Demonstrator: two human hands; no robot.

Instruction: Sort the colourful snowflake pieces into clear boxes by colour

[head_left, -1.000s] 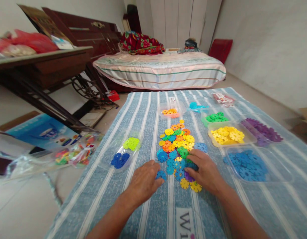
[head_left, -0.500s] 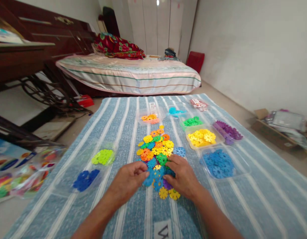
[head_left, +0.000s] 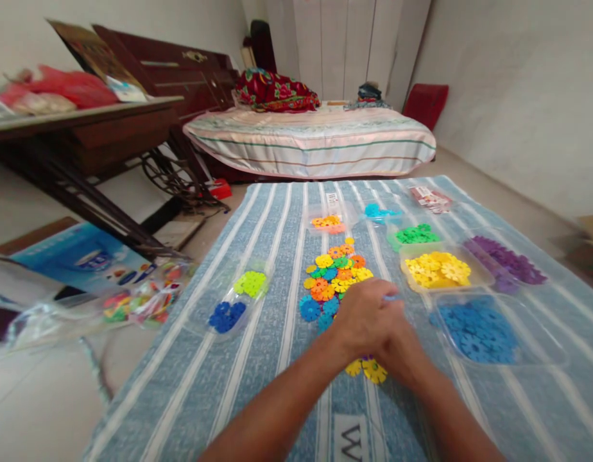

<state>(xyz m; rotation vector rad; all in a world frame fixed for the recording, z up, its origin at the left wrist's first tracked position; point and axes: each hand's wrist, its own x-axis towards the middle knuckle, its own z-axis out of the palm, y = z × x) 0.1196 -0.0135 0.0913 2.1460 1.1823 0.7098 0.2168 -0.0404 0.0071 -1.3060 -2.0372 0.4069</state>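
A loose pile of coloured snowflake-shaped plastic pieces (head_left: 332,276) lies on a blue striped mat (head_left: 277,218). My left hand (head_left: 366,314) reaches across the pile's near right part. Its fingers are closed, and a sliver of a blue piece (head_left: 390,297) shows at their tips. My right hand (head_left: 405,353) lies just behind and under it; its fingers are hidden. Yellow pieces (head_left: 368,369) peek out below both hands. A clear tray of blue pieces (head_left: 479,324) sits just right of the hands.
More clear trays hold yellow (head_left: 438,269), green (head_left: 414,234), purple (head_left: 508,260) and orange pieces (head_left: 328,222); a left tray holds lime (head_left: 251,282) and dark blue ones (head_left: 226,316). A bag of mixed pieces (head_left: 137,301) lies on the floor. A bed (head_left: 316,135) and a wooden table (head_left: 85,122) stand beyond.
My left hand has moved right from the pile's near left edge, across it and over my right hand. The view has swung left and back.
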